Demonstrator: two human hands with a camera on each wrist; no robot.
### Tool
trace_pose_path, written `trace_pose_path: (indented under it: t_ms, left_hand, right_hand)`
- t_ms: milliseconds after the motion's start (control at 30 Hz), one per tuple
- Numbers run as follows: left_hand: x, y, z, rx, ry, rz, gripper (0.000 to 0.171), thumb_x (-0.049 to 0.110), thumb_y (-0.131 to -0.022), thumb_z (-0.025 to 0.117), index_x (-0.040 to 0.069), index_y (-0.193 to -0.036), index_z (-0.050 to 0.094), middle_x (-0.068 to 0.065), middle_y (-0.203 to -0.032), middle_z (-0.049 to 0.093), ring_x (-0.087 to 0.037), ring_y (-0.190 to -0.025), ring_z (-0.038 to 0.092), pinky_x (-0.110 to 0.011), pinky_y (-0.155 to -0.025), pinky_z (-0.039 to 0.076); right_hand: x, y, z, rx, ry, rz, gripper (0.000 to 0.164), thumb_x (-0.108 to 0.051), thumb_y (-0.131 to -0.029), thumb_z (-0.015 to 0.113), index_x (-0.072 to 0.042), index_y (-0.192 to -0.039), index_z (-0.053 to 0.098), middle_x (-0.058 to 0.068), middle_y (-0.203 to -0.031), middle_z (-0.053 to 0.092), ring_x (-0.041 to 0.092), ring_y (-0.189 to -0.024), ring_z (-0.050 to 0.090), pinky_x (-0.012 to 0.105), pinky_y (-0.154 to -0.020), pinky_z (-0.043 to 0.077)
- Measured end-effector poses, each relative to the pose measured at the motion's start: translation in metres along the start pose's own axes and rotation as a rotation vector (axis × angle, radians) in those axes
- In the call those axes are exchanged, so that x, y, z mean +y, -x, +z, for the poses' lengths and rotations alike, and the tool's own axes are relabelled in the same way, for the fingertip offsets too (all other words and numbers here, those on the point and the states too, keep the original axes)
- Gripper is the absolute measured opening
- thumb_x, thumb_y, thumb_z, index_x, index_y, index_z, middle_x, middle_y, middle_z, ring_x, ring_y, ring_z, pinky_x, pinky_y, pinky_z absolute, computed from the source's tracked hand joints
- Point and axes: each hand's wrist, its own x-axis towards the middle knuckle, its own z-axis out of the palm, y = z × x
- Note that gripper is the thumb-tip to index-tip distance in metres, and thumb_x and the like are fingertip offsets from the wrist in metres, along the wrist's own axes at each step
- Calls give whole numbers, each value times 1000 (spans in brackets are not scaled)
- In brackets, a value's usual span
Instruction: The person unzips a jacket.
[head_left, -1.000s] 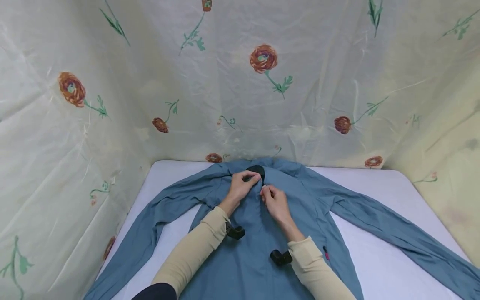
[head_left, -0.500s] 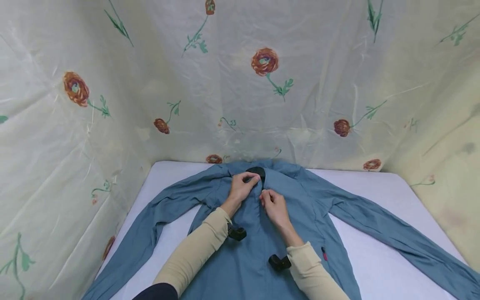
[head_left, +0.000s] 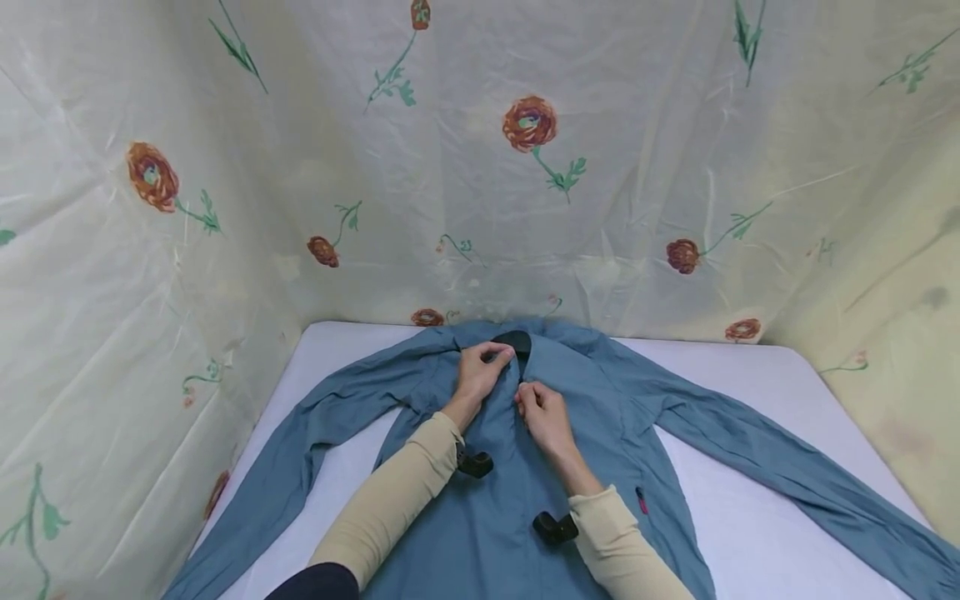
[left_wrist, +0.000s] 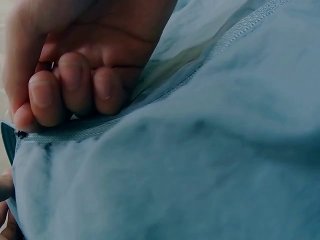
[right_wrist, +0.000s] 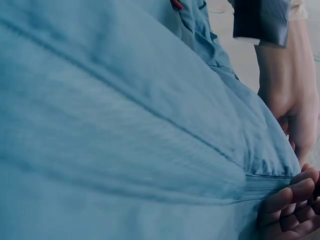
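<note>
A blue zip jacket lies spread with its front up, its dark neck opening showing. My left hand pinches the collar edge beside that opening, thumb against forefinger. Just below and to the right, my right hand pinches the front at the zip. From the left wrist view, the curled fingers of the right hand hold the zip's end, and the zip teeth run away from them; left fingertips show at the edge. The right wrist view has the right fingers close below the left hand.
The jacket covers much of a white table, its sleeves spread out to both sides. A flower-print sheet hangs behind and at the sides. Black cameras sit on both wrists. A small red tab marks a pocket.
My right hand has moved slightly down the front, away from the collar, and the dark neck opening shows longer. The left hand stays at the collar, shifted a little left.
</note>
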Motion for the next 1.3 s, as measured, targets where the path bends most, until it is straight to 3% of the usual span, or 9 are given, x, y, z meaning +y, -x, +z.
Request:
trace_pose_path:
  t_ms: [367,733,1067,1300]
  left_hand:
    - [-2,-3,2,39,-26,-4,20,31,-87,69,15,-97,75,-5,-103,70,-22,-96,63,-33,-84,53]
    - [-2,-4,3,53,-43,-9,21,31,-87,69,14,-98,75,-6,-101,70,-22,-96,63,-33,-84,53]
    - [-2,-3,0,28,-34,-9,20,30,-88,68,15,-98,74,-5,-102,70,-23,-95,62,-33,-83,53]
    - [-1,-3,0,31,-38,-7,21,30,-88,68,14,-98,75,-6,-102,70,-23,-97,63,-34,-85,52]
  right_hand:
    - [1,5,-2,-29,-24,41,40,-28,-101,45,3,-87,63,7,-64,53,5,-42,40,24,-42,35]
    - [4,13,0,-34,-9,29,36,-24,-101,46,0,-81,63,4,-60,50,7,-43,40,23,-42,36]
    - [-28,34,-9,-93,6,38,34,-15,-101,44,10,-85,61,10,-61,52,6,-41,39,22,-43,36]
    - [-33,42,-11,-108,40,46,34,-15,-101,44,10,-85,61,10,-61,52,4,-41,37,21,-44,36]
